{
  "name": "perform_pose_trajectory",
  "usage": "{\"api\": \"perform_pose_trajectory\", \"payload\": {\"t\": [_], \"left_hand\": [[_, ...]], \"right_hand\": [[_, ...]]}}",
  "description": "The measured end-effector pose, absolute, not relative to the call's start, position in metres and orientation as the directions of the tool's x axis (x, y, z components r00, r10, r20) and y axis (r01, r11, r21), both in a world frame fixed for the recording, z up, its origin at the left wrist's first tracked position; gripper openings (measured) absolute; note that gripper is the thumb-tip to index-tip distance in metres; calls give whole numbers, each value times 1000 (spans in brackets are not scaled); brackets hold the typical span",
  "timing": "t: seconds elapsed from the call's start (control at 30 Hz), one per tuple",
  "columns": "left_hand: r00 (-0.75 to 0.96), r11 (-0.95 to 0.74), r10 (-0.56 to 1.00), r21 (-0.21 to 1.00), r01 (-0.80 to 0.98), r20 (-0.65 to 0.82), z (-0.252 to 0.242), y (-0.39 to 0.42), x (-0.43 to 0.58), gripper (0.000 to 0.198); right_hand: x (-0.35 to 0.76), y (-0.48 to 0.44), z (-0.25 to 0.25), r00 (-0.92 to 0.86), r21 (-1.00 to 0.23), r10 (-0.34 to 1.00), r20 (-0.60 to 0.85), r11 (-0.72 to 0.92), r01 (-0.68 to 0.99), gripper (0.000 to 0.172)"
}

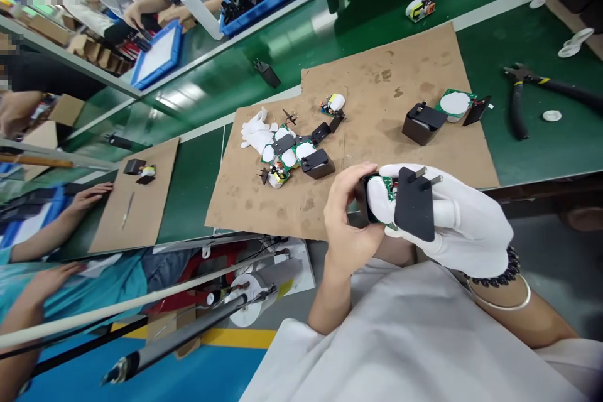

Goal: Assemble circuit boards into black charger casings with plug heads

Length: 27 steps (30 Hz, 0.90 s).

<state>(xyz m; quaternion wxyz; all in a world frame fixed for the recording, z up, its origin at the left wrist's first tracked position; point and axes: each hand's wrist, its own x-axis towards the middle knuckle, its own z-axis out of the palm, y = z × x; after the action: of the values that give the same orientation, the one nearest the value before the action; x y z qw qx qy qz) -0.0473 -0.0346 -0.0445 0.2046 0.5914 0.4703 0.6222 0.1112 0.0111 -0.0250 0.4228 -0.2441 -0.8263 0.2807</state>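
In front of my body, my left hand [346,223], bare, is wrapped round a black adapter case [362,198], mostly hidden by the fingers. My right hand [466,220] wears a white glove and grips a black plug cover [414,208] with two metal pins. Between the hands, a green circuit board [382,199] with a white round pad sits at the mouth of the case; how deep it goes in is hidden. Nearby on the cardboard [377,132] stands another black case [423,124] beside an opened board [455,105] with its pin cover attached.
Loose boards, black covers and a case [318,164] are heaped at the cardboard's left, beside a crumpled white glove [257,132]. Black-handled cutters [519,100] lie to the right. Adapters stand on the green bench behind, near a blue bin [264,9] of black parts. Other people work at left.
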Motion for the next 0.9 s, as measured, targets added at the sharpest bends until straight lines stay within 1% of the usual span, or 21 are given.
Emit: {"api": "perform_pose_trajectory", "payload": {"t": [0.1, 0.17, 0.27, 0.33, 0.47, 0.53, 0.6, 0.67, 0.7, 0.73, 0.8, 0.9], "left_hand": [[-239, -415, 847, 871, 263, 475, -52, -31, -46, 50], [-269, -352, 877, 914, 203, 397, -62, -25, -45, 57], [-320, -196, 920, 972, 126, 227, -81, -13, -44, 65], [-362, -115, 919, 985, 131, 155, -91, -4, -45, 67], [-385, -84, 912, 982, 167, 143, -102, 5, -45, 68], [-378, -99, 913, 982, 163, 155, -103, 5, -43, 69], [-408, -111, 898, 982, 155, 166, -104, 6, -41, 70], [-441, -95, 884, 984, 151, 154, -103, 7, -40, 70], [-444, -76, 886, 986, 152, 137, -102, 8, -39, 68], [-436, -52, 892, 987, 154, 115, -101, 10, -39, 64], [-408, 12, 911, 985, 169, 59, -99, 12, -38, 59], [-397, 108, 918, 973, 202, -20, -96, 13, -38, 65]], "right_hand": [[109, 15, -23, -490, -580, 586, 645, 793, 184, 7], [108, 21, -22, -510, -549, 577, 638, 805, 225, 9], [114, 32, -18, -621, -558, 603, 501, 773, 300, 26], [125, 41, -11, -646, -574, 629, 434, 745, 339, 33], [147, 72, 15, -613, -623, 689, 387, 685, 378, 25], [150, 104, 28, -578, -685, 760, 298, 592, 425, 20], [146, 150, 35, -536, -731, 825, 180, 477, 488, 21], [135, 207, 36, -504, -682, 858, 103, 429, 592, 21], [128, 237, 34, -462, -631, 884, 66, 395, 667, 22], [120, 266, 31, -413, -548, 910, 25, 358, 756, 25], [100, 319, 22, -357, -489, 934, 21, 321, 811, 33], [65, 374, 4, -342, -440, 939, 22, 317, 841, 47]]}}
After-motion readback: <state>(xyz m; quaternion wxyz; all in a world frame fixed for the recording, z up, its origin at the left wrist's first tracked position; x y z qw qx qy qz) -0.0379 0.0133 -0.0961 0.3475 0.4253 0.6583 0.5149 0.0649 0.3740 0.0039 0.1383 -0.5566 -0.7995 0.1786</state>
